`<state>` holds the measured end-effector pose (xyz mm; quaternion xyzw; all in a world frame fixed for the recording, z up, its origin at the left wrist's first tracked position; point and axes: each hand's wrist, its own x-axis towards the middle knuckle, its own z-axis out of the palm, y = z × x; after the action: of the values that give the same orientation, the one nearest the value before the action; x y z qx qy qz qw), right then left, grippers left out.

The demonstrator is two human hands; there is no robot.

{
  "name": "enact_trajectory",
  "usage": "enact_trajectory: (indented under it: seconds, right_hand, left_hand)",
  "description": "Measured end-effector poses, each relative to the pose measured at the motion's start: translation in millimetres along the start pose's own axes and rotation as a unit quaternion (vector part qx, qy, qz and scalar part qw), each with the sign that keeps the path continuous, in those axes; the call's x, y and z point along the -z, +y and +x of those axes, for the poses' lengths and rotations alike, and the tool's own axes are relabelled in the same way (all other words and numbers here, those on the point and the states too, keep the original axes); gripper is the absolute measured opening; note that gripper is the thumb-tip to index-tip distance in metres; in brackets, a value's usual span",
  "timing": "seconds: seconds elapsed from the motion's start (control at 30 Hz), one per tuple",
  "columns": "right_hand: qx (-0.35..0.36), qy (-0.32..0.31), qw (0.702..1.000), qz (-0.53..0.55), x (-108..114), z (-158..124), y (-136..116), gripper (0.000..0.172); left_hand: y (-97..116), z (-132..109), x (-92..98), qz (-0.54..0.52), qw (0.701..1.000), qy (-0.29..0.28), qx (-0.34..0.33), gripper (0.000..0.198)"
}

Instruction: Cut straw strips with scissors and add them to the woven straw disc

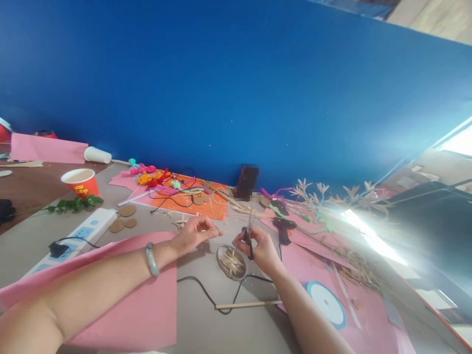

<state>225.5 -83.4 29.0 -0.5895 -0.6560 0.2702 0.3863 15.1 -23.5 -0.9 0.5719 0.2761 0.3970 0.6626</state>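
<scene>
My left hand (197, 232), with a pale bangle (151, 259) at its wrist, is closed in a pinch on a thin pale strip (224, 232) whose tip sticks out to the right. In my right hand (264, 250) is a pair of scissors (250, 242), its blades pointing up and away; whether they are parted is hard to see. The strip and the blades are apart. Just below and between both hands stands a small round dish (219, 256) holding several cut straw-like slivers (233, 262).
Pink paper (147, 305) lies under my left forearm, near a power strip (88, 227). A red paper cup (88, 188) stands at left. To the right are a black glue gun (283, 227), dried stems (363, 273) and a white-blue spool (326, 305). A black cable (201, 285) crosses a wooden stick (250, 305).
</scene>
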Motion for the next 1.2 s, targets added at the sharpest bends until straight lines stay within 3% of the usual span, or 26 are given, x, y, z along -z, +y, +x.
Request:
enact_trajectory:
  seconds: [0.3, 0.57, 0.67, 0.87, 1.03, 1.2]
  right_hand:
    - [-0.055, -0.008, 0.99, 0.133, -11.9, -4.2, -4.7, 0.03]
    - [-0.098, -0.044, 0.985, 0.136, -10.0, -3.7, -7.6, 0.032]
    - [-0.116, -0.072, 0.977, 0.161, -10.8, -4.2, -6.9, 0.033]
    - [-0.127, -0.092, 0.966, 0.207, -11.4, -4.6, -7.9, 0.034]
    - [-0.072, 0.003, 0.984, 0.162, -14.4, -4.7, -6.6, 0.028]
    - [-0.016, 0.086, 0.994, 0.06, -18.4, -7.0, -3.9, 0.021]
  left_hand:
    - [-0.9, -2.9, 0.1, 0.167, 0.981, -0.053, -0.081, 0.02]
    - [-1.3, -3.4, -0.8, 0.247, 0.941, -0.072, -0.222, 0.015]
    - [-0.8, -3.2, -1.4, 0.27, 0.928, -0.079, -0.245, 0.014]
    - [-0.7, -5.2, -1.8, 0.268, 0.937, -0.063, -0.216, 0.016]
    - [-4.0, -4.7, -1.1, 0.182, 0.978, 0.001, -0.099, 0.034]
    - [1.4, -4.8, -1.8, 0.189, 0.979, -0.032, -0.07, 0.017]
